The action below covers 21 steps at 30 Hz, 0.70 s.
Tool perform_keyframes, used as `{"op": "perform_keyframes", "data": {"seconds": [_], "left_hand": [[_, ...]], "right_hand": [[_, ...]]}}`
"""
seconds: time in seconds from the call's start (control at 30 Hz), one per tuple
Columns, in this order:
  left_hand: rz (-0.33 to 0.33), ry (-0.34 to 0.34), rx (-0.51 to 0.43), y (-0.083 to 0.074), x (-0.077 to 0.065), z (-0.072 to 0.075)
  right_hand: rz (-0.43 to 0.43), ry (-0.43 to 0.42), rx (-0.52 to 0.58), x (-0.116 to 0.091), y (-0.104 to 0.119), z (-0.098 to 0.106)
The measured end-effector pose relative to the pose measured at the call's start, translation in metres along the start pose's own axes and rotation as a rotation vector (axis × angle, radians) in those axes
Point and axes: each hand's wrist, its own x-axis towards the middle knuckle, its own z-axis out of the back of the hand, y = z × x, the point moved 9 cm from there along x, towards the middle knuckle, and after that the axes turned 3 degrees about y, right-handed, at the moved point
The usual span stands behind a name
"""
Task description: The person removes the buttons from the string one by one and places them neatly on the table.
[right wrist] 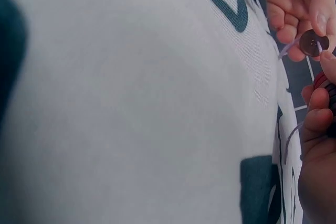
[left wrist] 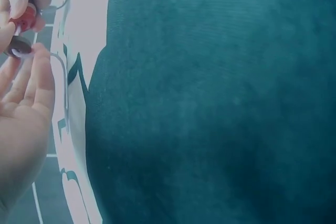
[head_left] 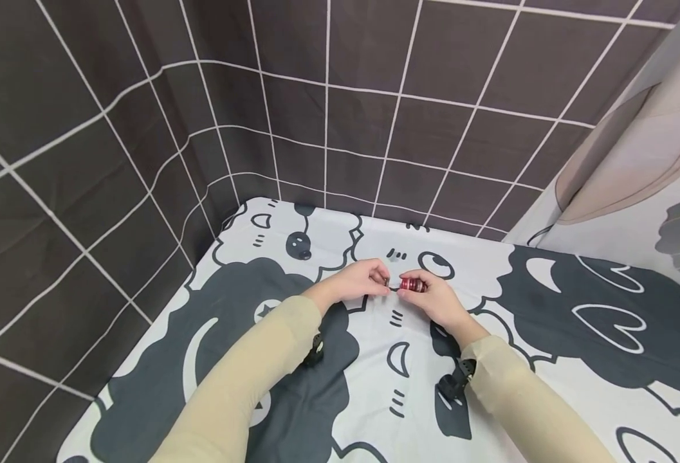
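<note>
My left hand [head_left: 361, 280] pinches a round dark brown button [right wrist: 314, 43] between thumb and fingers. A pale string [right wrist: 287, 49] passes through a hole in that button. Facing it, my right hand [head_left: 439, 299] grips a stack of red and dark buttons [head_left: 413, 285] threaded face to face. In the left wrist view, the red end of the stack [left wrist: 25, 18] sits close to the brown button, with a short bit of string between them. A loose tail of string [right wrist: 292, 139] hangs below the right hand. Fingers hide part of the stack.
Both hands are over a white cloth [head_left: 368, 379] printed with dark cartoon shapes. Behind and to the left rises a dark curtain with a white grid [head_left: 293, 116]. A pale printed curtain [head_left: 623, 167] hangs at the right. Each wrist wears a black strapped camera [head_left: 454, 382].
</note>
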Motion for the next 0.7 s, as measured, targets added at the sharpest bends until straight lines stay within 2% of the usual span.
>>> {"op": "perform_keyframes", "data": {"seconds": [0.17,0.37,0.7], "left_hand": [[-0.002,0.010,0.027,0.001,0.002,0.000],[0.018,-0.009,0.057,0.005,-0.001,0.006],[0.029,-0.037,0.040,0.017,-0.003,0.018]], "right_hand": [[-0.002,-0.010,0.002,-0.001,-0.003,0.001],[-0.024,0.004,-0.005,-0.001,-0.006,0.001],[-0.075,0.031,0.060,0.002,-0.009,0.002]]}}
